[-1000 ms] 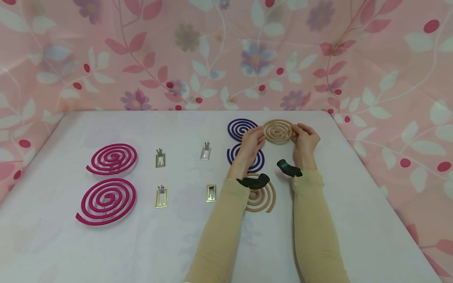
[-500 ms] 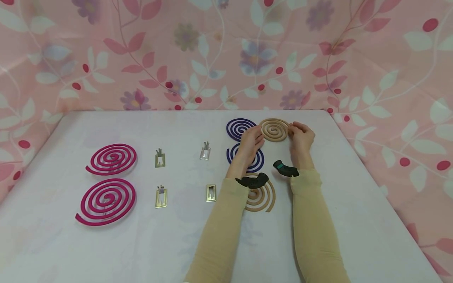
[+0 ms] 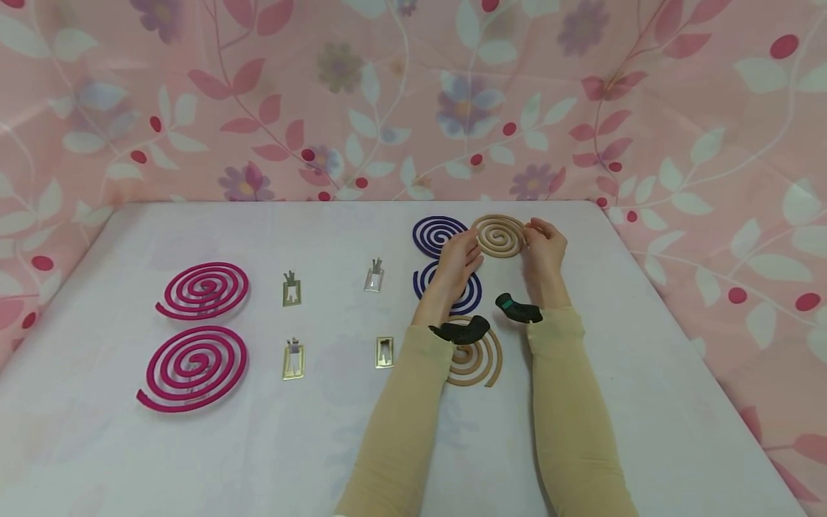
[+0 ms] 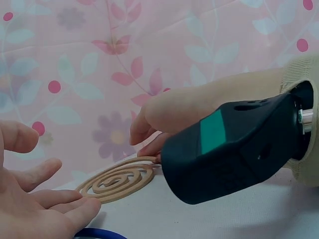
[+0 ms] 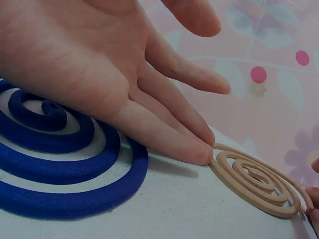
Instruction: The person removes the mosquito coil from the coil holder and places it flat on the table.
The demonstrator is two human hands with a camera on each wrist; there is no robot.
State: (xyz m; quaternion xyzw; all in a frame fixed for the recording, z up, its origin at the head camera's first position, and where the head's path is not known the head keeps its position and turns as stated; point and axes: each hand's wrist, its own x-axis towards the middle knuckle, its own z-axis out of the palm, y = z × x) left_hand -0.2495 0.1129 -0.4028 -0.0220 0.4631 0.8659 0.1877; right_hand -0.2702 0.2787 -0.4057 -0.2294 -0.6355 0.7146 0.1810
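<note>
A tan mosquito coil [image 3: 499, 236] lies near the far edge of the table between both hands. My right hand [image 3: 546, 248] pinches its outer end on the right; those fingertips [image 5: 313, 195] only just show in the right wrist view. With fingers extended, my left hand [image 3: 457, 260] touches the left rim of this coil [image 4: 117, 181] with its fingertips. Below the left palm sits a blue mosquito coil [image 5: 75, 199]. Another blue coil [image 3: 431, 228] is farther back, partly covered by the left hand. A second tan coil [image 3: 496, 359] lies partly under the left forearm.
Two magenta coils [image 3: 241, 286] rest raised at the left of the white table [image 3: 194, 467]. Several small metal coil stands [image 3: 293, 361] are spread between them and the left arm. A floral cloth [image 3: 388, 108] hangs behind the table.
The right hand has moved slightly left and away, bringing the tan coil left, close beside the far blue coil, and lower onto the table. The left hand has hardly moved.
</note>
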